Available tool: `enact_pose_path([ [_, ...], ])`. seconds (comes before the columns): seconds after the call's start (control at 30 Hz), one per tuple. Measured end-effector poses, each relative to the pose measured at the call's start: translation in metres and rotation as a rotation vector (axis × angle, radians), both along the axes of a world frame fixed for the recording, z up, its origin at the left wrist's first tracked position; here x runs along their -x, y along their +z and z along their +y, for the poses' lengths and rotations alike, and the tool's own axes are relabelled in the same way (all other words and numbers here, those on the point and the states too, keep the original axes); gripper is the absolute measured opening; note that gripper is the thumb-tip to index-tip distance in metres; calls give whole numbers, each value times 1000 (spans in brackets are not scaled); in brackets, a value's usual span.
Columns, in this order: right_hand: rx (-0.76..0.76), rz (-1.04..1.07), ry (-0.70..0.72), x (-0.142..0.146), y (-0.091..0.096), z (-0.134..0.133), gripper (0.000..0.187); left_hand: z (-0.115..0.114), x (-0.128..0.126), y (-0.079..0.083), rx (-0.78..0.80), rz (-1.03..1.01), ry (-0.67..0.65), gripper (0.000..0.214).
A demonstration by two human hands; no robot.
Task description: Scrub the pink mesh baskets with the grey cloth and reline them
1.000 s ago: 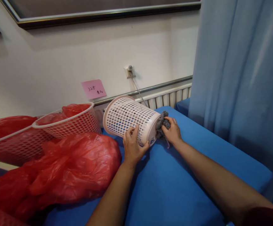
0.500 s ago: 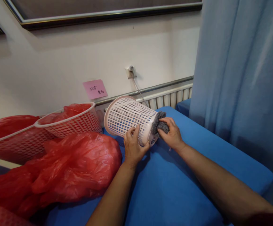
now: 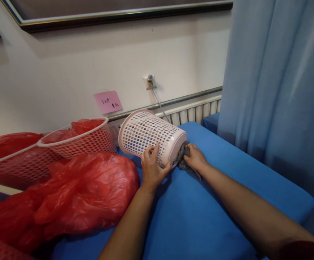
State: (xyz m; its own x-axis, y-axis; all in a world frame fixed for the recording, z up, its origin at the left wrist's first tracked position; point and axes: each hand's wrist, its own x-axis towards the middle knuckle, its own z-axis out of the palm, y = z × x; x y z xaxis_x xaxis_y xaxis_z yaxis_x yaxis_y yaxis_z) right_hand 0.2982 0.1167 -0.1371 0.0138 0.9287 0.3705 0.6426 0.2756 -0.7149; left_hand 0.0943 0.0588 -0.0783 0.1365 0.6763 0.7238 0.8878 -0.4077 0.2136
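Note:
A pale pink perforated wastebasket [image 3: 157, 135] lies on its side on a blue-covered surface [image 3: 200, 216], its rim toward the wall and its base toward the right. My left hand [image 3: 153, 166] grips its near side by the base, thumb on the bottom edge and fingers against the holes. My right hand [image 3: 195, 157] is closed on a grey cloth [image 3: 184, 156], which touches the lower part of the basket's base. Part of the cloth is hidden by the fingers.
At left, a red plastic bag [image 3: 92, 191] lies in front of similar baskets [image 3: 103, 139] lined with red bags. A radiator [image 3: 192, 112] and pipe run along the wall behind. A pink note [image 3: 108, 102] is on the wall; a blue curtain [image 3: 267, 83] hangs at right.
My right hand and the cloth have moved down from the base's upper edge to the lower part of its bottom face. My left hand and the wastebasket have hardly moved.

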Motion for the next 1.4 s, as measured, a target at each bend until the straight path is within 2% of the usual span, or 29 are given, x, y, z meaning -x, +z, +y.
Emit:
enact_pose_path([
  [0.07, -29, 57, -78, -6, 2, 7, 37, -1, -2, 0, -5, -5, -6, 86],
  [0.17, -140, 198, -125, -11, 5, 11, 39, -6, -7, 1, 1, -3, 6, 86],
  [0.3, -187, 346, -137, -12, 5, 10, 37, -15, -13, 5, 73, 38, 125, 75],
  [0.37, -178, 357, -119, -11, 4, 10, 37, -15, -11, 14, 100, 50, 180, 64],
  [0.43, -187, 346, -71, -10, 3, 9, 37, -6, -5, 31, 83, 18, 201, 62],
  [0.53, -183, 328, 17, -8, 4, 7, 40, 26, 16, 71, -13, -141, 248, 73],
  [0.6, -168, 331, 46, -6, 5, 5, 40, 54, 34, 99, -36, -328, 324, 77],
  [0.67, -155, 346, 49, -5, 5, 3, 40, 77, 50, 121, 46, -579, 354, 75],
  [0.73, -141, 370, 44, -4, 5, 4, 40, 92, 63, 133, 167, -686, 331, 55],
  [0.83, -94, 436, -16, -6, 2, 12, 41, 94, 71, 137, 318, -731, 229, 29],
  [0.93, -10, 539, -125, -13, -6, 24, 41, 80, 67, 140, 372, -746, 113, 29],
  [1.03, 69, 660, -206, -22, -13, 35, 39, 58, 54, 146, 274, -713, 53, 30],
  [1.1, 99, 748, -246, -29, -16, 39, 39, 39, 41, 145, 100, -534, 43, 25],
  [1.2, 103, 875, -316, -40, -14, 42, 38, 8, 21, 127, -120, -31, 56, 9],
  [1.3, 59, 953, -380, -53, -3, 43, 40, -14, 7, 89, -99, 347, 21, 25],
  [1.4, -29, 962, -434, -62, 15, 39, 49, -24, 2, 47, 1, 482, -42, 32],
])
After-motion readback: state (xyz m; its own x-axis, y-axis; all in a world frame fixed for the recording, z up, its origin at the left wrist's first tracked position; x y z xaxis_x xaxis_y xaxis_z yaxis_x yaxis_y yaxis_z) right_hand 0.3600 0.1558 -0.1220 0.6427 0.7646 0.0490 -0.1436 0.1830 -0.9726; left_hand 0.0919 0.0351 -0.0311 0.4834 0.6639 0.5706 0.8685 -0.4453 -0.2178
